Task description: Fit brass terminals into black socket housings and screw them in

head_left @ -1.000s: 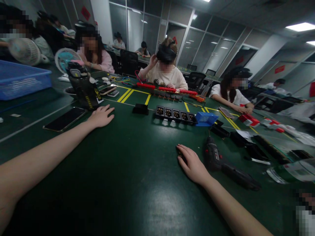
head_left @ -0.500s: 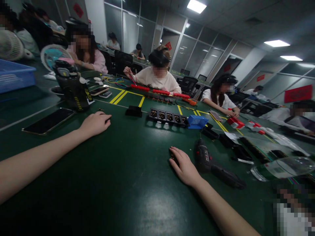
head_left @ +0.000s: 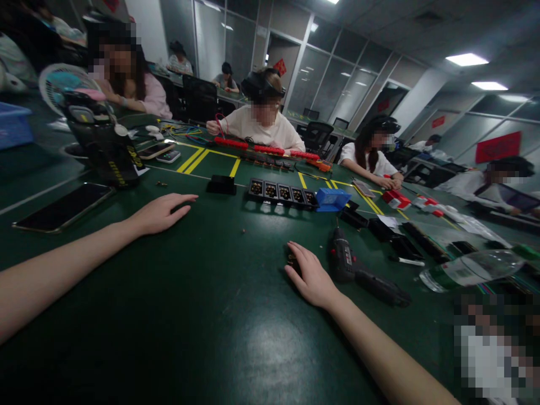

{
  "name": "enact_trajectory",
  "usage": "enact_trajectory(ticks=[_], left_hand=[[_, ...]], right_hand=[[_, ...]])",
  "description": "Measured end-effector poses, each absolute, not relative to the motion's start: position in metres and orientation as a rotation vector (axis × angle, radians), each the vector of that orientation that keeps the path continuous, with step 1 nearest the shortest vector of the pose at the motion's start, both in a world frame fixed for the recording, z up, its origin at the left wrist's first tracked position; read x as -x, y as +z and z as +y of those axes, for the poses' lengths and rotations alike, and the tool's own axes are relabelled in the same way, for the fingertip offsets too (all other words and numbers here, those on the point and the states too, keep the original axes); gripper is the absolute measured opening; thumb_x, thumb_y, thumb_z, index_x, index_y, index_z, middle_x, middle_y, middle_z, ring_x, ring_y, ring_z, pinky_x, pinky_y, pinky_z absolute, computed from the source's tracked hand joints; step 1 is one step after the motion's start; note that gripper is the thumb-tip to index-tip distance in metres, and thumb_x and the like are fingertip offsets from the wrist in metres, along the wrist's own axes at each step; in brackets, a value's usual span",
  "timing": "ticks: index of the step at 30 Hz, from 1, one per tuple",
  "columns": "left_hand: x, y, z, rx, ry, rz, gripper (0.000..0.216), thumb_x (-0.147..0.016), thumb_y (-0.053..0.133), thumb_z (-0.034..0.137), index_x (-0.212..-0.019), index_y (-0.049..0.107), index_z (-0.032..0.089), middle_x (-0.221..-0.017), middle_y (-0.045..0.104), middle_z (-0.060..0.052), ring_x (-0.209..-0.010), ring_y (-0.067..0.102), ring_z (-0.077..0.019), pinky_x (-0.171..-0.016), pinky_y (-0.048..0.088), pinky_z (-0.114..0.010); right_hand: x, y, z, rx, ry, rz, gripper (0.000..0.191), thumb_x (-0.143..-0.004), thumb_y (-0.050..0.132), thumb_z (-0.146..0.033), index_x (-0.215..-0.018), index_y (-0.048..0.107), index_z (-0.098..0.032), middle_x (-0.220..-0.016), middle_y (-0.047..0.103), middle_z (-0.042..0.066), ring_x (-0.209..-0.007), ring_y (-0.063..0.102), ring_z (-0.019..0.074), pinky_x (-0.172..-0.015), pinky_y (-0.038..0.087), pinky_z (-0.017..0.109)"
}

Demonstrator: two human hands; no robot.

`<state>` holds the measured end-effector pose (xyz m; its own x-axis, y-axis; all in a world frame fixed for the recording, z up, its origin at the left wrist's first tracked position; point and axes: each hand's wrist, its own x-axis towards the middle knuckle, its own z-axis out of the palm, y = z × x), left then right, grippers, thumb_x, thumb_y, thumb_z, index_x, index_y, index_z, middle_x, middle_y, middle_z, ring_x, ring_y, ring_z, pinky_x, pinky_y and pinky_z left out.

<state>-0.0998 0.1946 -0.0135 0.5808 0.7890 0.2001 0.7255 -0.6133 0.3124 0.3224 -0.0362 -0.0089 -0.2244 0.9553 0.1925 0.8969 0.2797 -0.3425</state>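
Note:
My left hand (head_left: 163,214) rests low over the green table (head_left: 202,315), fingers stretched out and thumb apart, holding nothing. Behind it lie a few small brass-coloured pieces (head_left: 161,183). My right hand (head_left: 311,274) lies palm down with fingers slightly bent, and thumb and fingers apart. In that gap small brass-coloured pieces (head_left: 292,259) show on the table, partly hidden by the fingers. Right beside this hand is a black power screwdriver (head_left: 343,259). A tiny piece (head_left: 243,230) lies between my hands. Farther back stands a black compartment tray (head_left: 283,194) holding brass-coloured parts.
A blue box (head_left: 332,199) touches the tray's right end, and a black block (head_left: 221,184) is left of it. On the left are a phone (head_left: 63,207) and a dark bottle (head_left: 103,149). A clear plastic bottle (head_left: 472,270) lies at right. Co-workers sit across the table.
My left hand has shifted to the right and nearer, its fingers straighter, uncovering the brass-coloured pieces behind it. A tiny piece now shows between my hands. My right hand stays put. The view has shifted slightly.

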Motion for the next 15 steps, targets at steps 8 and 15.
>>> enact_trajectory(ticks=[8, 15], left_hand=[[0.104, -0.014, 0.203, -2.673, 0.406, 1.416, 0.053, -0.096, 0.039, 0.047, -0.135, 0.058, 0.016, -0.135, 0.062, -0.009, -0.124, 0.055, -0.0270, -0.106, 0.045, -0.043], [0.147, -0.028, 0.247, -2.498, 0.350, 1.921, 0.062, -0.097, 0.042, 0.045, -0.149, 0.041, 0.011, -0.157, 0.037, -0.018, -0.143, 0.032, -0.0364, -0.112, 0.035, -0.057]], right_hand=[[-0.322, -0.009, -0.036, 1.680, 0.228, -2.191, 0.058, -0.101, 0.046, -0.047, -0.152, 0.037, -0.022, -0.153, 0.045, 0.013, -0.142, 0.042, 0.0282, -0.117, 0.036, 0.052], [-0.321, -0.007, -0.036, 1.683, 0.213, -2.199, 0.057, -0.101, 0.046, -0.045, -0.151, 0.038, -0.020, -0.152, 0.046, 0.014, -0.141, 0.043, 0.0271, -0.118, 0.036, 0.050]])
